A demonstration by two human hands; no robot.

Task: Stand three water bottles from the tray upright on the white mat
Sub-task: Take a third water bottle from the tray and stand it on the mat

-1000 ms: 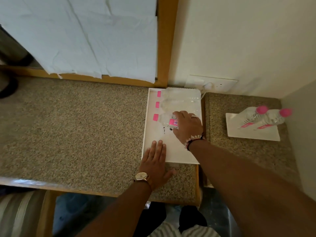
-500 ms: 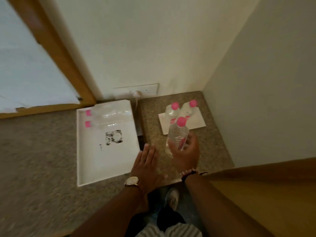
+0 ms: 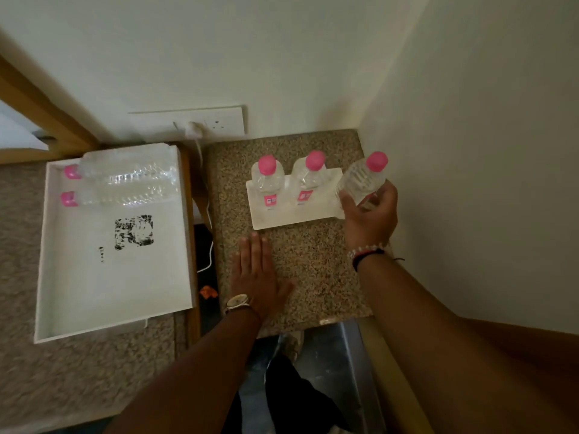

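Placing bottle three at the mat's right edge

Working near to far. Left hand [image 3: 257, 274] lies flat on the speckled tabletop [image 3: 313, 264], fingers spread, holding nothing, just short of the white mat [image 3: 291, 216]. Right hand [image 3: 369, 220] has its grip wrapped around the lower body of the third bottle [image 3: 362, 180], which tilts a little, pink cap toward the wall; its base sits at or just over the mat's right end, can't tell whether it's touching down yet.

Handling, my read: thin clear plastic, looks full, so moderately heavy and it'll dent under a hard squeeze. Smooth wall, could slip. Mid-to-low body hold is right for setting it down; straighten before letting go. Tall, narrow base = tips easily, and the corner wall is close on the right.

Behind it, two bottles [image 3: 268, 183] already stand upright on the mat, side by side. Further left, the tray [image 3: 116, 286] has two more bottles [image 3: 125, 183] lying flat at its far end.
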